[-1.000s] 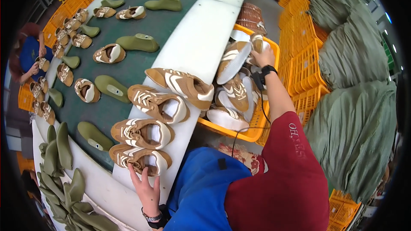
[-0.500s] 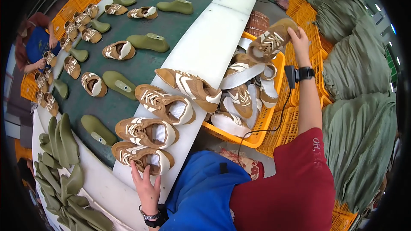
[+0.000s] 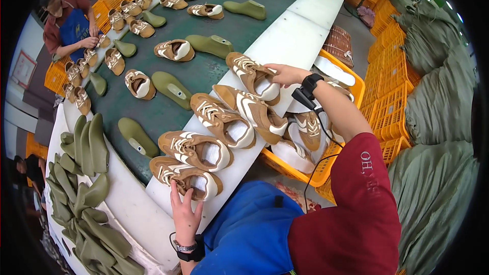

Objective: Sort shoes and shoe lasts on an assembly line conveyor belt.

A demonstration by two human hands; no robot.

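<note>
My right hand (image 3: 288, 75) grips the collar of a brown sneaker (image 3: 248, 71) with white laces, at the far end of a row on the white tabletop edge. Beside it a second sneaker (image 3: 254, 113) lies tipped, its side with cream stripes showing. Three more stand upright along the row toward me. Against the nearest sneaker (image 3: 168, 169) rest the fingertips of my left hand (image 3: 186, 216), fingers spread, not wrapped round it. White insoles show inside several of these shoes.
A yellow crate (image 3: 322, 170) holding more sneakers stands right of the table. On the green belt (image 3: 204, 79) sit sneakers and olive shoe lasts; a pile of lasts (image 3: 97, 224) lies at left. Another person (image 3: 74, 25) works across the belt. Stacked crates and green-covered heaps line the right.
My right hand has brought the sneaker left from above the crate to the row on the table edge. My left hand stays by the nearest sneaker. The view has shifted.
</note>
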